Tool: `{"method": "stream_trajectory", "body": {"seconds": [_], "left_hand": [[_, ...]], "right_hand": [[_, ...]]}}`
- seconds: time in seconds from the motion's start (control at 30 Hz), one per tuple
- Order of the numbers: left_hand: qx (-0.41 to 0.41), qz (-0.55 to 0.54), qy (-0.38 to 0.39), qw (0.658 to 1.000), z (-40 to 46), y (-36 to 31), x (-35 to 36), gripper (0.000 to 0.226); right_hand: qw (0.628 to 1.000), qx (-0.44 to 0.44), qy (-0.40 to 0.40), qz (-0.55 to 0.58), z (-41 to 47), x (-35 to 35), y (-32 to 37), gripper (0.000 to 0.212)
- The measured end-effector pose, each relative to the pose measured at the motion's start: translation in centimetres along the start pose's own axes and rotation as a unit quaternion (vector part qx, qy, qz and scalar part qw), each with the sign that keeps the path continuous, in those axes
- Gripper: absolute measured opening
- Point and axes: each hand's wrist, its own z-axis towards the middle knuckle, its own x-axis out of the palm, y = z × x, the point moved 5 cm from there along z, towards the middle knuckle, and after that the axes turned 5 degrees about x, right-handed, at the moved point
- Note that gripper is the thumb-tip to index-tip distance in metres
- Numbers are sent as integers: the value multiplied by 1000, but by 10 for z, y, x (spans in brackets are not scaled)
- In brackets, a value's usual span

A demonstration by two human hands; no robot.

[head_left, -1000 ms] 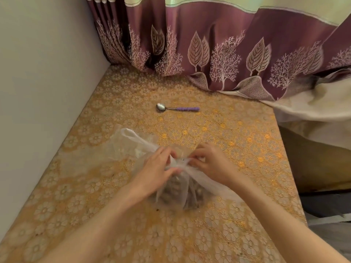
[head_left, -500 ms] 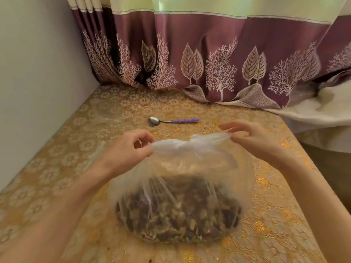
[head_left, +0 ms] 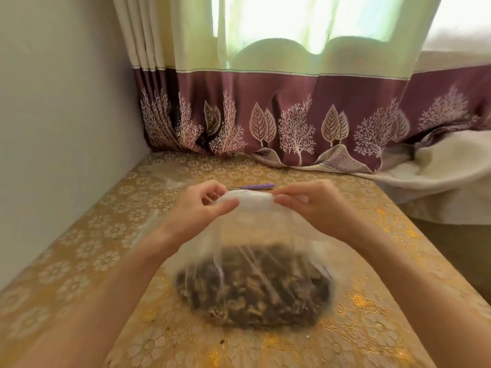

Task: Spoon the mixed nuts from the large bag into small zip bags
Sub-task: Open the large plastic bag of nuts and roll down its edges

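Note:
A large clear plastic bag (head_left: pixel 252 243) stands on the table, its bottom filled with dark mixed nuts (head_left: pixel 252 290). My left hand (head_left: pixel 196 211) pinches the bag's bunched top at its left end. My right hand (head_left: pixel 313 208) pinches the same top at its right end, and the plastic stretches between them. Just behind the hands lies a spoon with a purple handle (head_left: pixel 259 186); its bowl is hidden by my left hand. No small zip bags can be seen.
The table carries a gold floral cloth (head_left: pixel 111 235) and meets a pale wall on the left. A maroon and cream curtain (head_left: pixel 292 115) hangs along the back. White fabric (head_left: pixel 446 176) lies beyond the table's right edge.
The view has tilted up and the bag's top now stands raised. Both hands moved closer together along the bunched top, which was knotted low on the table a second ago.

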Motion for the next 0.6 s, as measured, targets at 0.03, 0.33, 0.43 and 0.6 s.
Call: {"method": "stream_trajectory", "body": {"seconds": [0.03, 0.33, 0.43, 0.6], "left_hand": [[-11, -19, -21, 1000, -6, 2, -6, 16], [-158, -75, -72, 982, -51, 26, -46, 8], [-148, -58, -32, 987, -51, 8, -33, 25], [-101, 32, -64, 992, -52, -17, -25, 35]], "right_hand": [[1000, 12, -24, -3, -3, -7, 2, 13], [961, 216, -154, 73, -51, -56, -11, 17], [956, 249, -144, 55, -55, -59, -2, 18], [933, 247, -259, -26, -60, -65, 17, 24]]}}
